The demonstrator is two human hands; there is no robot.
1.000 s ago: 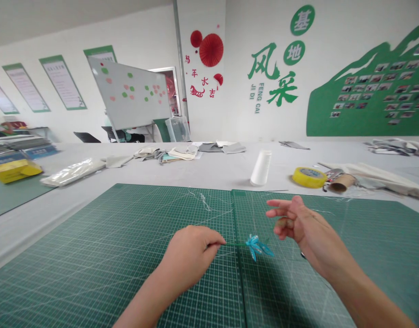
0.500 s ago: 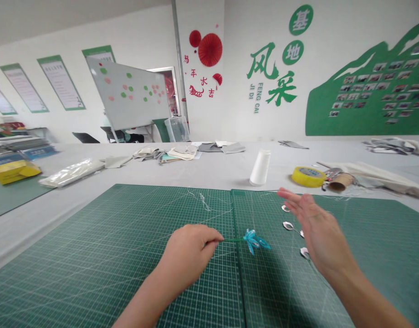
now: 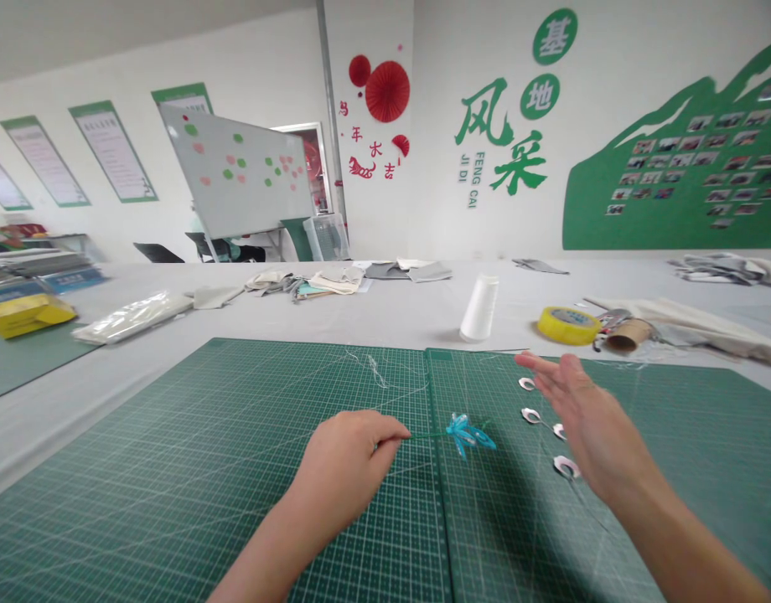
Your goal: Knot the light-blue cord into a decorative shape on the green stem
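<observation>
My left hand [image 3: 357, 456] pinches the thin green stem of a blue flower [image 3: 467, 435] between thumb and fingertips. The flower lies sideways over the seam of the green cutting mat [image 3: 266, 419], its looped petals pointing right. To the right of it, my right hand [image 3: 587, 423] is raised, palm turned toward the flower, fingers stretched out and holding nothing. Beside and partly behind that hand, several small pale petal loops [image 3: 530, 415] on thin wire stems rest on the mat. The right hand hides part of them.
A white thread cone [image 3: 479, 308] stands behind the mat. Right of it are a yellow tape roll [image 3: 567, 325] and a cardboard tube [image 3: 628, 335]. Fabric scraps [image 3: 335, 280] lie farther back. On the left are a plastic-wrapped pack [image 3: 134, 316] and a yellow box [image 3: 30, 316]. Loose threads [image 3: 376, 368] lie on the mat.
The blue flower has turned slightly about its stem, so its petals show from another side. My right hand has shifted a little right and down, uncovering more of the pale loops.
</observation>
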